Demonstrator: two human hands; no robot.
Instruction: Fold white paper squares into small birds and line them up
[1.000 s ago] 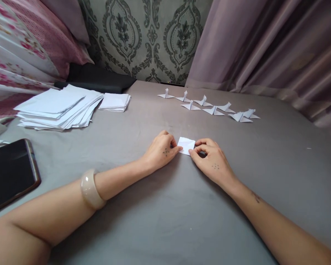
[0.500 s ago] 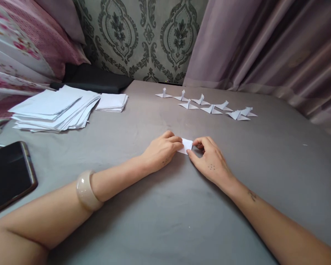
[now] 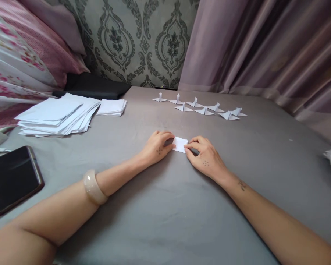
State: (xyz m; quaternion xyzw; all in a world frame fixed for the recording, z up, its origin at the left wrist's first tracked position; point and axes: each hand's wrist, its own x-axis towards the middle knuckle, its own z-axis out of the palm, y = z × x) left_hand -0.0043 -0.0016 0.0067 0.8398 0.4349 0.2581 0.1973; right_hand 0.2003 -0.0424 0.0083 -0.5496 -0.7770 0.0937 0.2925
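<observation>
Gripping a small white sheet point(image 3: 180, 144) by opposite edges, on or just above the gray cloth point(image 3: 168, 206): by the left edge with thumb and fingers of the left hand point(image 3: 157, 147), by the right edge with those of the right hand point(image 3: 205, 156). Done, judging by the far side: 8 folded paper figures point(image 3: 183, 108), wings spread, in 2 loose rows. In hand: just 1 piece, apparently at an early stage — flat, squarish, without wings or upright neck; creases too fine to make out, so perhaps already folded over. Left to do, most likely: shaping this piece to match. Untouched at far left: a small stack of paper point(image 3: 111, 107) and, just beside it, a large stack of sheets point(image 3: 52, 110) — probably enough for many more.
</observation>
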